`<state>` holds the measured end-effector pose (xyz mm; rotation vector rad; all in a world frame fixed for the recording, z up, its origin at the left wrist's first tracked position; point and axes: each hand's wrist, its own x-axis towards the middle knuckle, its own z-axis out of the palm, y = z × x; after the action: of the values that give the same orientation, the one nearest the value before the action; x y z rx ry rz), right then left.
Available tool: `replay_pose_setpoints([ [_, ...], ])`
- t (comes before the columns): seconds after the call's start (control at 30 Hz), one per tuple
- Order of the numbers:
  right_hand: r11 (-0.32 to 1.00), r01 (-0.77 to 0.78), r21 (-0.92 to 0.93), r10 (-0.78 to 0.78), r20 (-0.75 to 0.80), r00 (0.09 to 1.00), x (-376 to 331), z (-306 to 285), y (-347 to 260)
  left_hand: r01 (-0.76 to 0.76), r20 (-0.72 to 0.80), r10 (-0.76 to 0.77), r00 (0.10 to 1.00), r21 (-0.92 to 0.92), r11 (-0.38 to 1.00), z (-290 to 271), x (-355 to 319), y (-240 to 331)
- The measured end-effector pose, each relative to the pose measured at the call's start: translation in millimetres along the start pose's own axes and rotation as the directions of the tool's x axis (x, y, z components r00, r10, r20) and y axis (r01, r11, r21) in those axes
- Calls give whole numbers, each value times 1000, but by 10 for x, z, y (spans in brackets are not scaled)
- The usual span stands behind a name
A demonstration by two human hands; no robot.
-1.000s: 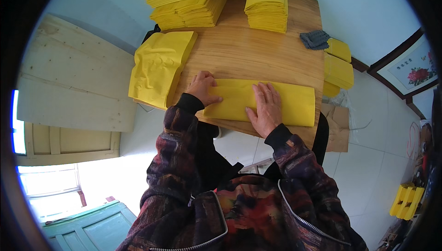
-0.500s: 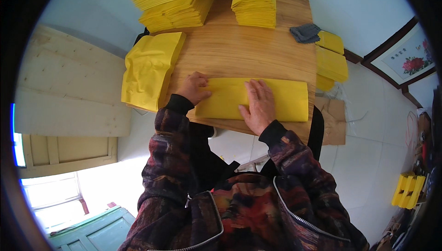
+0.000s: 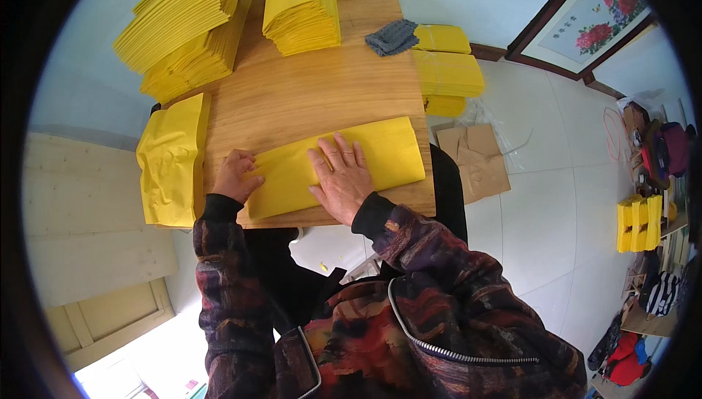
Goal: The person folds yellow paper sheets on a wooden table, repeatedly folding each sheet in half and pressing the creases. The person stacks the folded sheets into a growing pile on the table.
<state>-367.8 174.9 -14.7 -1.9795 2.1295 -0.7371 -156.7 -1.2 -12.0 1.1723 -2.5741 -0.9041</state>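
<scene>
A long folded yellow sheet [image 3: 395, 150], paper or thin cloth, lies slantwise along the near side of the wooden table [image 3: 307, 84]. My right hand [image 3: 342, 179] rests flat on its middle, fingers spread. At its left end is my left hand [image 3: 238, 176], fingers half bent and thumb apart from them, the tips touching the sheet's edge. Neither hand has lifted it. Left of my left hand, a wrinkled yellow piece [image 3: 172, 161] lies at the table's left edge.
Tall stacks of folded yellow pieces [image 3: 179, 19] and another yellow stack [image 3: 301, 8] stand at the far side. A grey cloth [image 3: 392, 38] lies by the far right edge. Yellow bundles [image 3: 450, 70] and brown cardboard [image 3: 474, 161] are beyond the table's right side.
The whole view has shifted, so the table sits farther left and looks turned. Both hands remain on the folded yellow sheet; my right hand's fingers now reach a little more apart.
</scene>
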Motion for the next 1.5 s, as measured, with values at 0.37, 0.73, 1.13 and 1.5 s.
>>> replay_pose_setpoints([
  [0.37, 998, -51, -35, 51, -9, 999, -86, 0, 46, -23, -23, 23, 999, 30, 999, 12, 11, 1],
  [0.73, 993, -67, -96, 66, -21, 998, -96, 136, 65, -155, -244, 236, 941, 308, 939, 866, -261, 1078],
  [1.13, 954, -270, -130, 275, 16, 961, -338, -300, 663, 96, -217, 4, 976, 449, 888, 1002, -201, 941],
  [1.5, 974, -197, -113, 173, -194, 966, -500, -584, 809, 93, -258, 33, 966, 463, 881, 1040, -176, 918],
])
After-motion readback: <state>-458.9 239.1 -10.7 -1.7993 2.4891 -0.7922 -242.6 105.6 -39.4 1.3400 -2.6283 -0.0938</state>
